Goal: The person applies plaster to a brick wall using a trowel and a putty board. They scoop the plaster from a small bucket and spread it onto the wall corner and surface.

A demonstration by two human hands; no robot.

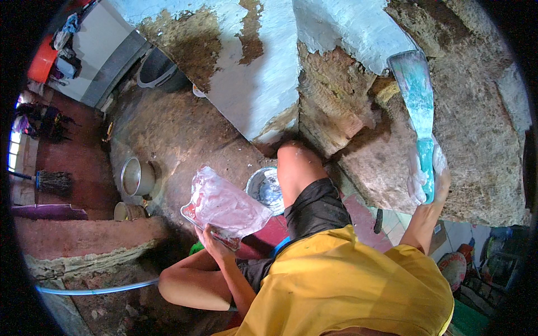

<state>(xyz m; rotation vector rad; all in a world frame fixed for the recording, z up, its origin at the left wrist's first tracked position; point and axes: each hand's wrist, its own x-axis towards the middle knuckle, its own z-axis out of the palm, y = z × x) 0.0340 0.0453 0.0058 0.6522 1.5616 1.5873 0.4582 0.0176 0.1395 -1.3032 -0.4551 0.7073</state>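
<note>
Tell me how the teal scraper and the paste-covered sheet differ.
The scraper is long and narrow; the sheet is broad. The scraper is teal with pale smears; the sheet is mostly coated pinkish white. The right hand holds the scraper; the left hand, the sheet. Both are smeared.

FREE: bare floor (193, 126) between metal pot (147, 178) and blue-painted wall (260, 84)'s lower edge | BLOCKED: raised knee (300, 159) near wall corner, paste bucket (250, 183) just beside it, white-coated sheet (224, 199) left of both | FAR FLOOR EDGE: dark tub (172, 83) | RIGHT: putty knife (416, 95), right grip (440, 176) before unpainted wall (482, 117)
</note>
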